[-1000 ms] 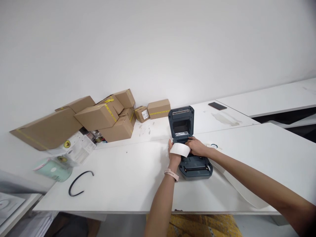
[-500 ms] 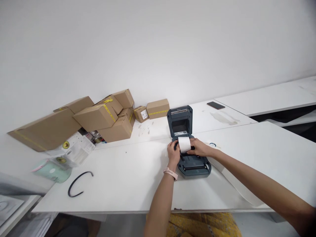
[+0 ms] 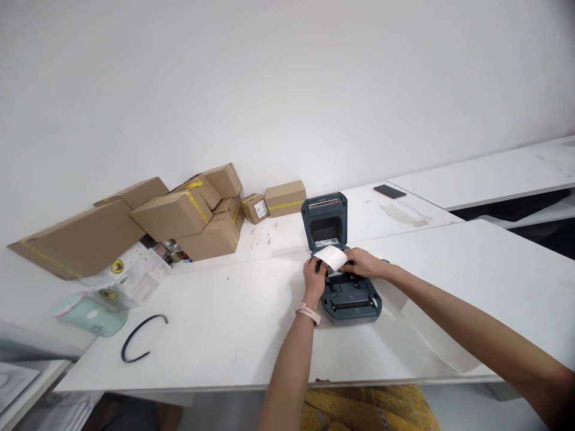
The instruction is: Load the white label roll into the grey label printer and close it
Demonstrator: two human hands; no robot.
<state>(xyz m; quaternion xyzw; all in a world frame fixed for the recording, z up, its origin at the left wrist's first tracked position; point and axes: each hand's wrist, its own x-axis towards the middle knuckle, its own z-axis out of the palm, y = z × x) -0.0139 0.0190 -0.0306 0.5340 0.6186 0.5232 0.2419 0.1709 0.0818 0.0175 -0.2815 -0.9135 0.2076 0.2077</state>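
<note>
A dark grey label printer (image 3: 348,293) stands on the white table with its lid (image 3: 324,214) tipped up and back. Over its inner bay is a white label roll (image 3: 331,258), tilted, its left end higher than its right. My left hand (image 3: 315,277), with a pink band on the wrist, has its fingers curled at the roll's left side. At the roll's right end my right hand (image 3: 363,264) closes with thumb and fingers. Both hands hold the roll between them. The fingertips inside the bay are partly hidden.
Cardboard boxes (image 3: 173,212) are piled at the back left, with a mint pouch (image 3: 96,314) and plastic packets nearby. A dark curved band (image 3: 130,341) lies at the front left. A phone (image 3: 390,191) rests behind the printer, and a white paper strip (image 3: 438,335) lies under my right forearm.
The label roll has turned from nearly level to tilted between my hands. Both hands stay at the printer, with little shift. The view has moved slightly.
</note>
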